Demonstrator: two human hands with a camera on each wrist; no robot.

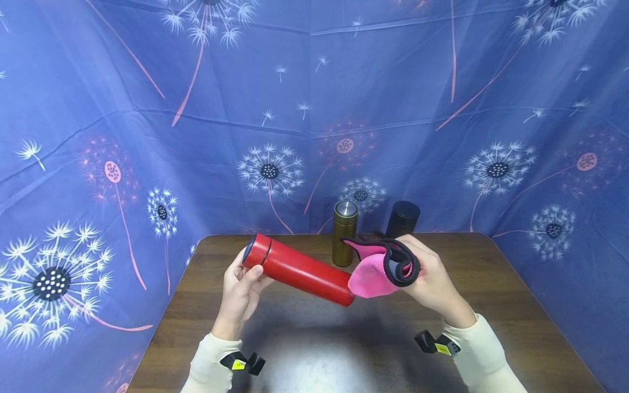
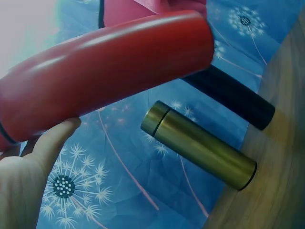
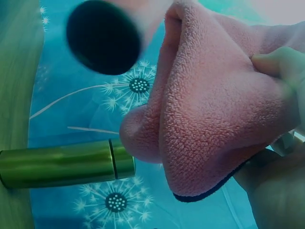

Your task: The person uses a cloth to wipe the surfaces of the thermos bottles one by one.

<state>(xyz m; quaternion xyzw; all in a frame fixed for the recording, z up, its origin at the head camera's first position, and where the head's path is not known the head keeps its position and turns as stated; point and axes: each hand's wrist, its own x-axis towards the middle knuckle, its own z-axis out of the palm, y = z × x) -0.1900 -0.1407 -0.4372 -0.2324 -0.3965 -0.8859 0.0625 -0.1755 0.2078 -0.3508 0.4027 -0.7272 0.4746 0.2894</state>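
Tilted above the table, a red thermos (image 1: 304, 270) is held by my left hand (image 1: 238, 295) near its lid end, thumb in front. Its other end slopes down to the right, close to a pink fleecy cloth (image 1: 375, 273) with dark edging. My right hand (image 1: 434, 284) grips that cloth, bunched and folded. In the right wrist view the thumb pinches the cloth (image 3: 224, 105), and the dark round base (image 3: 102, 38) of the thermos is just beside it. Whether cloth and thermos touch, I cannot tell.
A gold thermos (image 1: 343, 240) stands upright at the back of the wooden table (image 1: 196, 305). Right of it is a black thermos (image 1: 403, 218), partly hidden behind the cloth and right hand. A blue dandelion-print curtain (image 1: 309, 82) encloses the back and sides.
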